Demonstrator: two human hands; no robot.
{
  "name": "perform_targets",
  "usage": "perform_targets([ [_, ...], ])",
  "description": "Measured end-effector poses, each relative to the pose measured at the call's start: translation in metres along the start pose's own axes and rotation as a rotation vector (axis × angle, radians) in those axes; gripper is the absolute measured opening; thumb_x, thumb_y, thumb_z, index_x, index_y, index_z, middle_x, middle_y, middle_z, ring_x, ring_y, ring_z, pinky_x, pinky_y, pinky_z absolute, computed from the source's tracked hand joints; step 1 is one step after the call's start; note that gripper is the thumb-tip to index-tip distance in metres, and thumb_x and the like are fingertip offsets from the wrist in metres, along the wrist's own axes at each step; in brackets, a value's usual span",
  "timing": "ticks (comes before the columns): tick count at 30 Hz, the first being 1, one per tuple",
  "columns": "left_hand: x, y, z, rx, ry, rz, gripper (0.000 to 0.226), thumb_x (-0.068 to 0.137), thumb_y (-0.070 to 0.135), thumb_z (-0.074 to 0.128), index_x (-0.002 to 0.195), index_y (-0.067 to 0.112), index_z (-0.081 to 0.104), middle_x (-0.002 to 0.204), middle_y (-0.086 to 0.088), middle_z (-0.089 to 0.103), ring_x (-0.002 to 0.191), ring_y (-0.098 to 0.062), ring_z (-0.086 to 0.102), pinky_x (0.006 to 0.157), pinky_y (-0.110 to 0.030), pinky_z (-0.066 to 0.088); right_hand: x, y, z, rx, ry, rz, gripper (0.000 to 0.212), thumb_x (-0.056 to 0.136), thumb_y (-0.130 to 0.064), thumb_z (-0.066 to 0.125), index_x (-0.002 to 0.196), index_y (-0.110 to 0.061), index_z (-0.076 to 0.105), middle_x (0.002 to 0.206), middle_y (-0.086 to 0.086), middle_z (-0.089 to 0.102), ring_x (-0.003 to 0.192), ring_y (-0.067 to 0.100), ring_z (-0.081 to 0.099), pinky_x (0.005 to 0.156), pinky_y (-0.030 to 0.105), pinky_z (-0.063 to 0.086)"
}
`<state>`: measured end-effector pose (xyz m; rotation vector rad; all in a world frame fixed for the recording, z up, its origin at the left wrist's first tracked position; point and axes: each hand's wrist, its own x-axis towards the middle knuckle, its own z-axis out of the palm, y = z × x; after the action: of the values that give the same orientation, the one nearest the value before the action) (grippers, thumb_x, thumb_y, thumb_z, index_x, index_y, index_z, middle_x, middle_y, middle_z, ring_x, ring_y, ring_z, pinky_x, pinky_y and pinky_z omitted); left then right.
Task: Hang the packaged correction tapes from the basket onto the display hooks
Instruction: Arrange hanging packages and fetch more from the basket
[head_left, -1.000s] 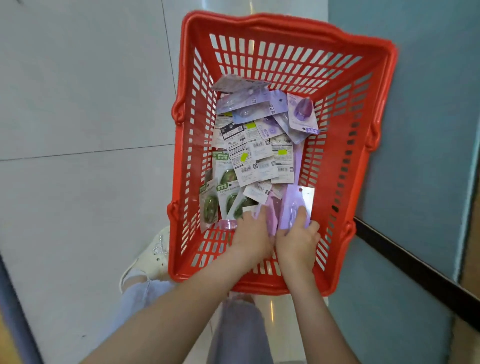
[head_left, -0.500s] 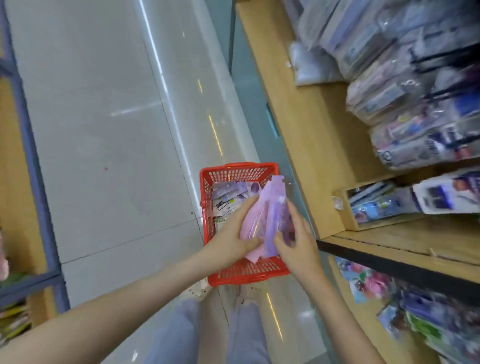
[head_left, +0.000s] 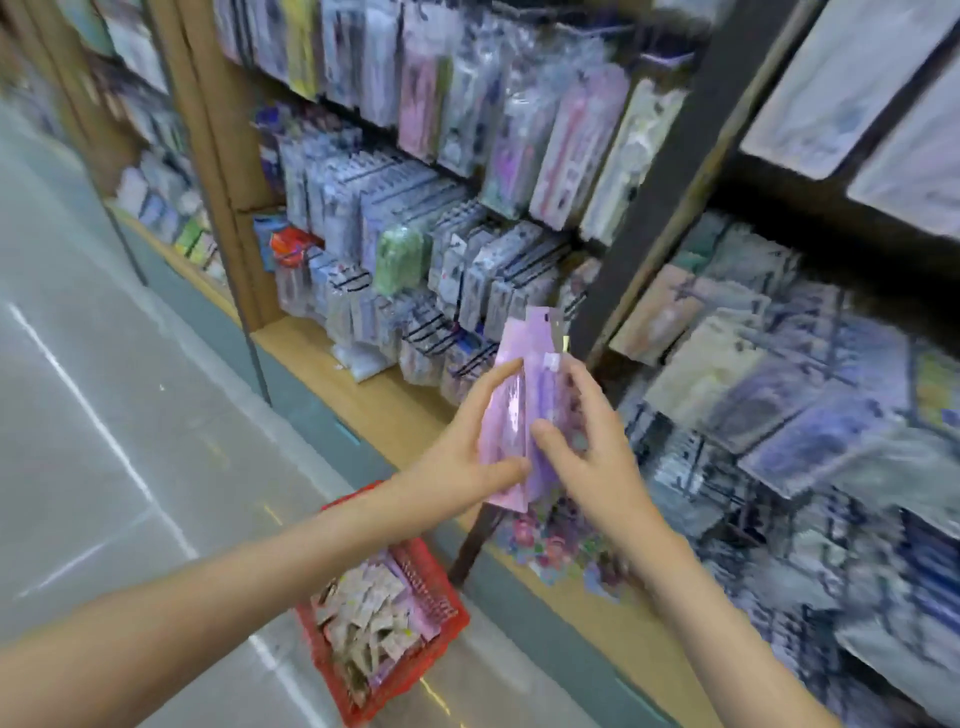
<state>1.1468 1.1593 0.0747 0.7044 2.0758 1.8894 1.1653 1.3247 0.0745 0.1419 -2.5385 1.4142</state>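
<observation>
I hold a small stack of purple correction tape packs (head_left: 511, 410) upright at chest height in front of the display. My left hand (head_left: 462, 457) grips the stack from the left, thumb across its lower front. My right hand (head_left: 587, 441) pinches the right edge of the same stack with thumb and fingers. The red basket (head_left: 447, 587) stands on the floor below my arms, with several more packs (head_left: 363, 623) lying in it. The display hooks are hidden among blurred hanging packages (head_left: 467, 249).
Wooden shelving (head_left: 332, 358) runs along the right side of the aisle, with a dark upright post (head_left: 649, 208) behind the packs. Densely hung stationery fills the racks on both sides of the post. The grey tiled floor (head_left: 104, 415) stretches to the left.
Both hands lifted the purple packs out of the basket and up to chest height. The view swung from the floor up to the display shelves.
</observation>
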Motion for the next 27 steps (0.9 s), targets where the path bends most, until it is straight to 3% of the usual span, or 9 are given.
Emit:
perform_targets([
  [2,-0.006,0.038,0.044,-0.024,0.014,0.097,0.081,0.076,0.011,0.064,0.145,0.029,0.026,0.150,0.016,0.029,0.139,0.005,0.025,0.118,-0.029,0.023,-0.027,-0.023,-0.049,-0.043,0.086,-0.027,0.060,0.090,-0.030,0.057,0.144,-0.030,0.031,0.133,-0.003,0.048,0.112,0.000,0.050,0.091,0.007,0.038],
  [4,-0.012,0.073,0.093,-0.053,0.034,0.181,0.078,0.079,0.013,0.064,0.145,0.031,0.027,0.152,0.012,0.031,0.141,-0.003,0.027,0.118,-0.039,0.024,-0.055,-0.044,-0.098,-0.123,0.150,-0.086,0.055,0.090,-0.034,0.052,0.142,-0.026,0.035,0.138,-0.006,0.046,0.121,0.004,0.046,0.098,0.012,0.034],
  [6,-0.016,0.107,0.139,-0.054,0.032,0.262,0.075,0.082,0.011,0.064,0.146,0.025,0.027,0.151,0.008,0.032,0.139,-0.002,0.030,0.117,-0.032,0.026,-0.083,-0.058,-0.147,-0.171,0.218,-0.107,0.051,0.091,-0.030,0.052,0.139,-0.018,0.041,0.134,-0.006,0.048,0.123,0.009,0.045,0.101,0.018,0.033],
  [8,-0.017,0.143,0.179,-0.060,-0.017,0.323,0.073,0.086,-0.001,0.063,0.146,0.018,0.027,0.145,0.013,0.035,0.131,0.009,0.034,0.109,-0.014,0.030,-0.111,-0.073,-0.196,-0.203,0.298,-0.134,0.042,0.091,-0.026,0.056,0.131,-0.015,0.046,0.126,-0.001,0.053,0.117,0.014,0.050,0.099,0.022,0.037],
  [11,-0.012,0.190,0.217,-0.018,-0.088,0.430,0.073,0.087,-0.005,0.061,0.146,0.022,0.027,0.139,0.026,0.030,0.124,0.026,0.027,0.099,0.000,0.026,-0.137,-0.096,-0.256,-0.227,0.433,-0.153,0.027,0.089,-0.021,0.063,0.113,-0.016,0.050,0.112,0.000,0.055,0.102,0.009,0.052,0.084,0.008,0.037],
  [16,-0.001,0.259,0.267,-0.009,-0.173,0.642,0.072,0.091,0.011,0.063,0.143,0.040,0.023,0.144,0.034,0.022,0.133,0.020,0.017,0.105,-0.001,0.020,-0.167,-0.143,-0.345,-0.215,0.567,-0.228,0.036,0.088,-0.017,0.064,0.114,-0.025,0.040,0.106,-0.021,0.049,0.089,-0.019,0.049,0.072,0.001,0.039],
  [20,0.018,0.302,0.291,-0.022,-0.212,0.780,0.069,0.090,0.009,0.060,0.140,0.041,0.025,0.146,0.029,0.026,0.135,0.015,0.023,0.108,-0.007,0.022,-0.171,-0.167,-0.396,-0.374,0.698,-0.338,0.054,0.084,-0.012,0.067,0.121,-0.035,0.035,0.108,-0.011,0.048,0.095,-0.007,0.050,0.080,0.010,0.043],
  [23,0.047,0.334,0.293,-0.039,-0.221,0.848,0.068,0.090,0.004,0.058,0.140,0.040,0.028,0.141,0.032,0.029,0.124,0.021,0.032,0.098,-0.002,0.031,-0.163,-0.177,-0.437,-0.582,0.784,-0.359,0.056,0.085,-0.015,0.064,0.129,-0.039,0.039,0.111,-0.003,0.041,0.097,0.006,0.049,0.088,0.028,0.047],
  [27,0.089,0.353,0.301,-0.077,-0.205,0.874,0.070,0.090,0.005,0.059,0.139,0.045,0.030,0.132,0.042,0.029,0.121,0.027,0.028,0.094,-0.001,0.032,-0.135,-0.185,-0.488,-0.695,0.882,-0.278,0.062,0.087,-0.016,0.061,0.141,-0.035,0.036,0.111,0.001,0.037,0.093,0.016,0.049,0.087,0.021,0.037],
])
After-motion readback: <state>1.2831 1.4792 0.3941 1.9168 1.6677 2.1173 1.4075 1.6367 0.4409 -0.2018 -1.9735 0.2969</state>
